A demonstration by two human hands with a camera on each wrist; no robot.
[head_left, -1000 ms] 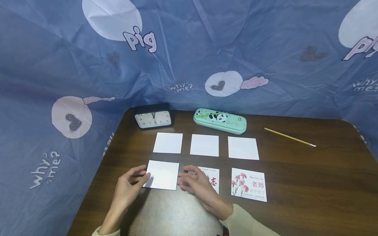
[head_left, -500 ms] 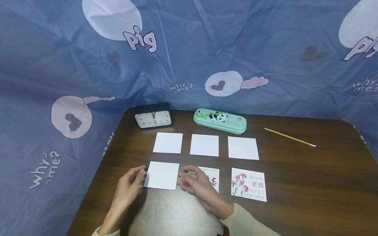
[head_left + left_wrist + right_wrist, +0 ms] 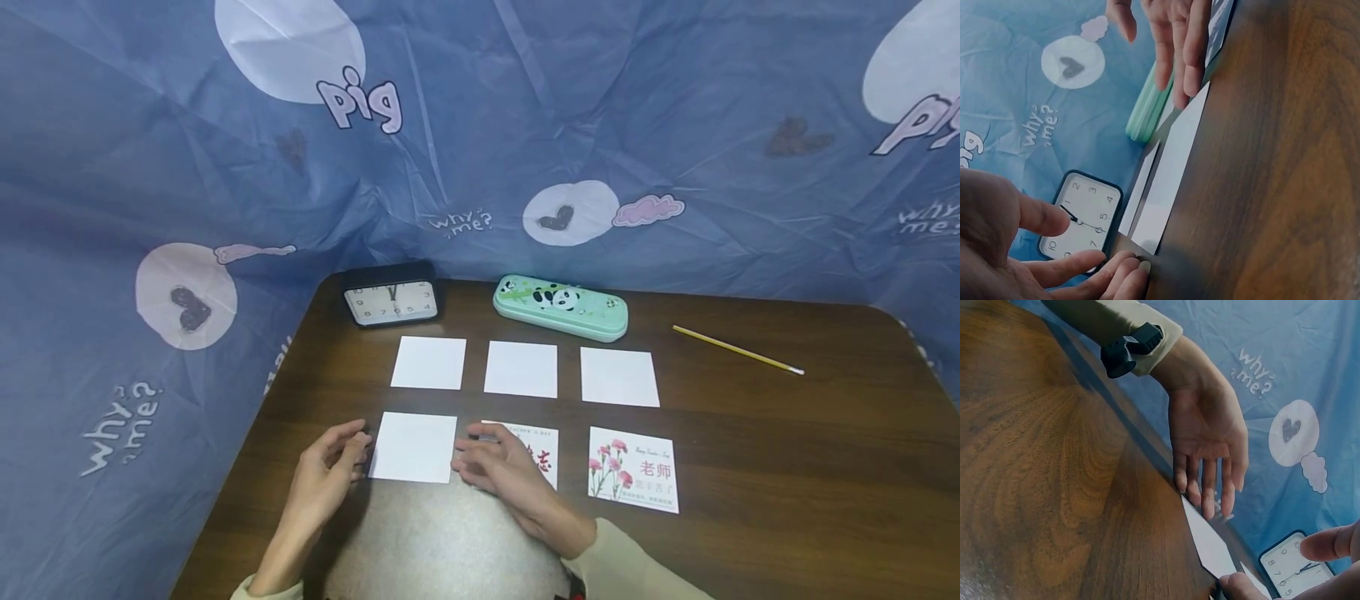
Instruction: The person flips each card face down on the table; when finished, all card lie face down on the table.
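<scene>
Left hand: My left hand (image 3: 322, 475) was positioned at lower left of the head view, fingers loosely bent, holding nothing; its fingertips lay just beside the blank card's left edge.
Right hand: My right hand (image 3: 513, 479) was positioned at lower centre, fingers relaxed with gaps between them, holding nothing; the fingertips lay at the card's right edge. Contact there: I could not tell.
Card between hands: A blank white square paper card (image 3: 414, 447) lay flat at lower centre, left of the frame's midline.
Card under right hand: A white square paper card with red characters (image 3: 546, 468) lay partly hidden beneath my hand.
Flower card: A white square paper card with pink flowers and printed characters (image 3: 633, 471) lay lower right of centre.
Upper row: Three blank white paper cards (image 3: 521, 369) lay side by side across mid-frame.
Clock: A black rounded-rectangular clock with a white dial (image 3: 392, 303) stood left of centre, above the upper row.
Case: A mint-green oblong case with a panda print (image 3: 561, 307) lay above centre.
Pencil: A slim yellow pencil (image 3: 738, 350) lay at right, slanting down rightward.
Surface: A dark brown wood-grain table (image 3: 787, 467) supported all items.
Backdrop: A blue printed fabric sheet (image 3: 465, 125) filled the upper frame.
</scene>
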